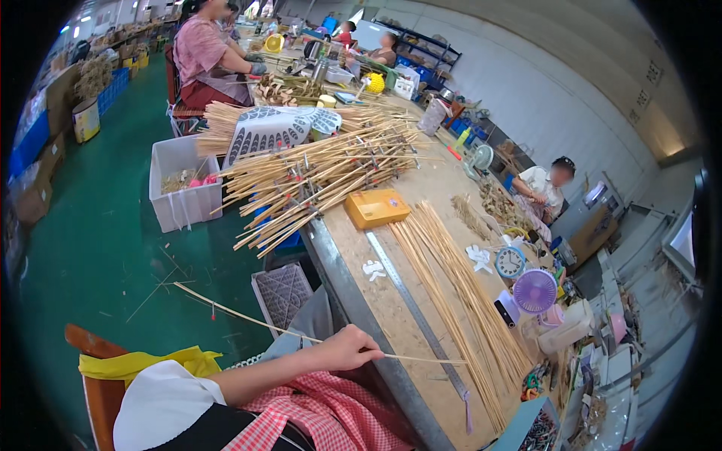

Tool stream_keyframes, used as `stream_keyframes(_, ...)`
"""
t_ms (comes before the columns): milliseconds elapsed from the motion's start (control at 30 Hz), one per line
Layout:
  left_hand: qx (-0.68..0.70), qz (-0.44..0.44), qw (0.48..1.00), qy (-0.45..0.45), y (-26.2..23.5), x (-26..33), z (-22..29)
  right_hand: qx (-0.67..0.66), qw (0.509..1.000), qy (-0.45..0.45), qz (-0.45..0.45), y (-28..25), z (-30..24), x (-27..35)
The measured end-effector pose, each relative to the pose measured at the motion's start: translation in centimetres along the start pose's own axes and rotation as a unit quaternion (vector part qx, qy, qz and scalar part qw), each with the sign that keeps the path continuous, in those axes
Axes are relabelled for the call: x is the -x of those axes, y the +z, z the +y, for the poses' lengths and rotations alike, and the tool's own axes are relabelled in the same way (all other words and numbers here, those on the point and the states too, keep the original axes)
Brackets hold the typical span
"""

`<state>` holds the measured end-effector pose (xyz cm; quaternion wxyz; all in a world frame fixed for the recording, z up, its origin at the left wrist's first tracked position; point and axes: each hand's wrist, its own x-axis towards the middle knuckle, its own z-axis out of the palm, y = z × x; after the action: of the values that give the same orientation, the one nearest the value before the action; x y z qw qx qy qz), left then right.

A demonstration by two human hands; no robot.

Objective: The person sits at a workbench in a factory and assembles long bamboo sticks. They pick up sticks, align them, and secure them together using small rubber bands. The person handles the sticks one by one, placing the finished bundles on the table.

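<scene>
My left hand (347, 349) reaches in from the lower left in a white sleeve and is closed around a long thin wooden stick (248, 313). One end of that stick sticks out over the green floor, with a small red bit hanging near it. Its other end crosses the table edge and passes over a steel ruler (414, 307), towards a row of loose pale sticks (466, 293). My right hand is out of view. Beyond the ruler's far end sits a yellow-orange box (377, 208). Small white cut-outs (373, 269) lie beside the ruler.
Clipped stick bundles (323, 180) overhang the table's left edge, near a white bin (180, 184). Along the right stand a blue-rimmed clock (510, 262), a purple fan (535, 291), a phone (505, 312) and a box of small dark parts (540, 430). Other people sit around the table.
</scene>
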<state>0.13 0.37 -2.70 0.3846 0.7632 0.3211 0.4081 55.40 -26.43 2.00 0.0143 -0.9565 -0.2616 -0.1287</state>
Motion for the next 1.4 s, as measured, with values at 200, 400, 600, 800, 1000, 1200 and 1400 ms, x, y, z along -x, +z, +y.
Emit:
stream_keyframes(200,0.003,0.034,0.999,0.014,-0.5,0.4,-1.1,0.011,0.999,-0.001,0.030,0.5,0.3,-0.2)
stream_keyframes(400,-0.015,0.045,0.999,-0.023,-2.2,0.0,-1.0,0.026,0.997,-0.006,0.072,1.2,0.9,-0.8)
stream_keyframes(600,-0.014,0.065,0.997,-0.036,-3.2,0.0,-1.0,0.035,0.995,-0.008,0.095,1.1,1.8,-0.5)
stream_keyframes(800,-0.014,0.074,0.997,-0.028,-3.5,-0.2,-0.9,0.023,0.999,-0.016,0.029,-0.2,0.5,0.0)
stream_keyframes(1000,-0.024,0.058,0.996,-0.056,-3.6,-0.2,-0.8,0.011,0.999,-0.046,-0.018,-1.1,-0.2,0.7)
stream_keyframes(1200,-0.024,0.084,0.996,-0.035,-4.2,-0.5,-0.7,-0.148,0.962,0.011,0.230,-2.3,-1.5,1.5)
stream_keyframes(1400,-0.039,0.081,0.994,-0.054,-4.7,-0.6,-0.2,-0.475,0.866,-0.084,0.131,-9.3,-12.2,9.0)
